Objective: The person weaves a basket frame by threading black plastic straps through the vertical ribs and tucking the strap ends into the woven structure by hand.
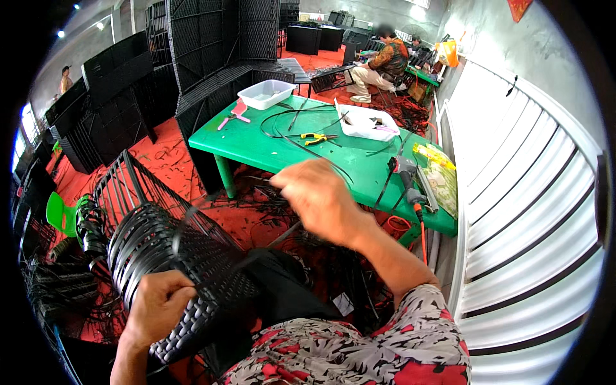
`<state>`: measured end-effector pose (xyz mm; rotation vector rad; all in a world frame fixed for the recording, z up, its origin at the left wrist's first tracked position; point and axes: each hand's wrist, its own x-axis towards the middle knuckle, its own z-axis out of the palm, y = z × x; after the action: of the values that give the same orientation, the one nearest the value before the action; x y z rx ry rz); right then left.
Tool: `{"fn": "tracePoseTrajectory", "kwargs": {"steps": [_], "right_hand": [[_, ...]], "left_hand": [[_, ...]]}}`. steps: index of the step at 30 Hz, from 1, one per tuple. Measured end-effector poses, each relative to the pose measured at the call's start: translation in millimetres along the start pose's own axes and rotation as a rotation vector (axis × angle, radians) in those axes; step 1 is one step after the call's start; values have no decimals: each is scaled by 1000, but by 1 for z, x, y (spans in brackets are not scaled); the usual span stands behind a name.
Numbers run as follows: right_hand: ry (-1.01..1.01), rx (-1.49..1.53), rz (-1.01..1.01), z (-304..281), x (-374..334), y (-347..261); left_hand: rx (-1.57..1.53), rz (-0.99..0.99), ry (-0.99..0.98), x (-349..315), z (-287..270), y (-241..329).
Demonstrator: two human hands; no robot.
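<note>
Left hand (157,301) curled shut around edge of black woven wicker frame (173,256), low left of view, resting across lap. Right hand (314,196) raised above and to the right, fingers pinched on a thin black strand (212,221) running back down to the weave; strand blurred, exact grip point hard to tell. Green table (256,144) beyond the frame, carrying white tray (266,94), second white tray (367,122), yellow-handled pliers (317,137), loose black strands. Power tool (405,173) at table's right edge. Red floor (167,154) littered with black offcuts. Stacked black wicker pieces (212,38) behind. Another person (382,64) seated far back.
</note>
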<state>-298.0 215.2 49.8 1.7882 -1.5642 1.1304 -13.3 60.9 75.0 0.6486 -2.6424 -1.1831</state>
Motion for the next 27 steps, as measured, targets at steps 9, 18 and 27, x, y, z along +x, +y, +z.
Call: {"fn": "tracePoseTrajectory", "kwargs": {"steps": [9,18,27], "right_hand": [[-443,792,412,31,-19,-64],[-223,60,-102,15,-10,-37],[-603,476,80,10,-16,-49]], "left_hand": [[-162,-59,-208,17,20,34],[-39,-28,-27,-3,7,19],[-60,-9,-46,-24,6,14]]}}
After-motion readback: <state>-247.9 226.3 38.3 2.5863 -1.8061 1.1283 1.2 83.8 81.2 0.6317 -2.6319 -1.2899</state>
